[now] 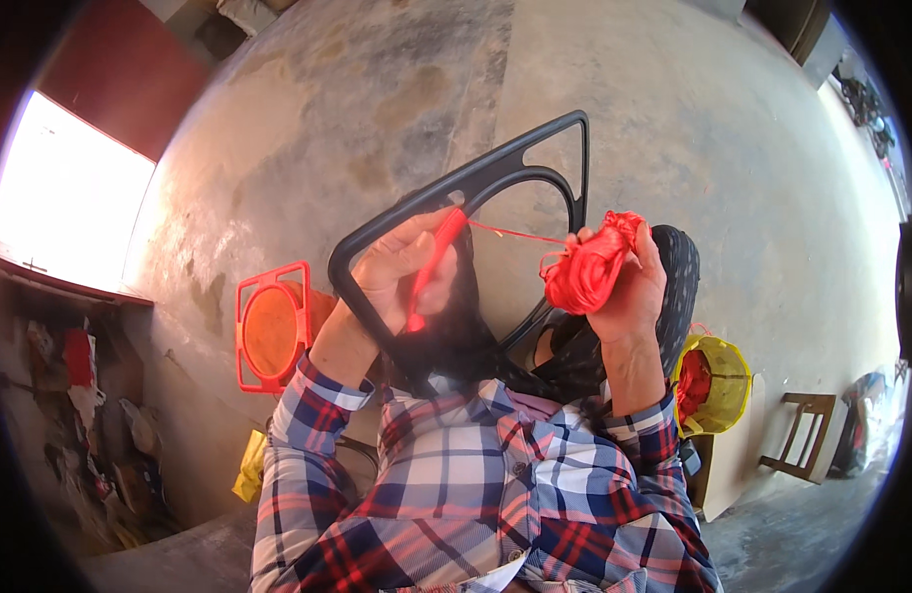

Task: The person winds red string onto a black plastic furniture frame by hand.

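A black frame with a rounded opening inside it lies tilted across my lap. My left hand reaches into the corner of this frame, with its fingers closed round a slim red stick-like piece. From the upper end of that piece a thin red cord runs taut to the right. It leads to a bundle of red cord, which my right hand grips from below and behind. The dark part beneath the frame blurs into my dark clothing.
On the floor at left stands a red frame around an orange disc, near a yellow item. At right are a yellow basket holding red material, a cardboard piece and a small wooden frame. Clutter fills the far left.
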`<act>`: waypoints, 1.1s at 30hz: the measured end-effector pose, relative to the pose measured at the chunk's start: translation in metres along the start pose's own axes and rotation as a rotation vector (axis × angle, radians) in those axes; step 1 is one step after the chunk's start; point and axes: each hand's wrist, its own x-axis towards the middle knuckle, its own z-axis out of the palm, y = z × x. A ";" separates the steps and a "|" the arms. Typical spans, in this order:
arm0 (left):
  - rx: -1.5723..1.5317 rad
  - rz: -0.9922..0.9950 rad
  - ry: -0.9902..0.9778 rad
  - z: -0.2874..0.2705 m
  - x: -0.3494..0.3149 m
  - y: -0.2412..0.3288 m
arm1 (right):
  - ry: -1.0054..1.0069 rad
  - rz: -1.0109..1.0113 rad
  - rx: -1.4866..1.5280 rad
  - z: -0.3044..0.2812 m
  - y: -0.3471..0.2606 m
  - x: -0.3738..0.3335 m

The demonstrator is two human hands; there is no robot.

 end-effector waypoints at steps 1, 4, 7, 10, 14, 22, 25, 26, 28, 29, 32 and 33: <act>-0.022 -0.007 0.003 0.000 0.000 0.000 | -0.002 0.004 -0.009 0.006 0.002 -0.002; -0.107 -0.027 -0.095 0.001 -0.004 -0.003 | -0.204 0.005 -0.404 0.028 0.008 -0.021; -0.082 -0.049 -0.155 0.011 -0.006 -0.003 | -0.603 0.120 -0.879 0.061 0.007 -0.036; -0.106 0.082 0.008 0.034 -0.008 -0.017 | -0.606 -0.113 -1.490 0.095 0.007 -0.034; -0.041 0.150 -0.059 0.050 -0.012 -0.028 | -0.265 -0.583 -1.553 0.095 0.029 -0.029; -0.332 0.001 0.002 0.018 -0.013 -0.031 | -0.152 0.201 -0.347 0.010 0.032 0.004; -0.211 0.033 -0.067 0.017 -0.010 -0.038 | -0.333 0.376 -0.103 0.011 0.037 -0.001; -0.364 -0.037 -0.104 0.024 -0.011 -0.038 | -0.570 0.403 -0.052 0.009 0.035 0.010; -0.360 -0.089 0.459 0.103 -0.004 -0.014 | -0.351 0.254 -0.136 0.043 0.034 0.008; -0.352 -0.088 0.454 0.094 -0.005 -0.017 | -0.151 0.113 -0.215 0.061 0.030 0.007; -0.225 -0.242 -0.323 0.065 -0.009 -0.022 | -0.109 0.098 0.008 0.031 0.025 0.027; -0.225 -0.238 -0.319 0.062 -0.009 -0.021 | 0.017 0.076 0.028 0.024 0.026 0.030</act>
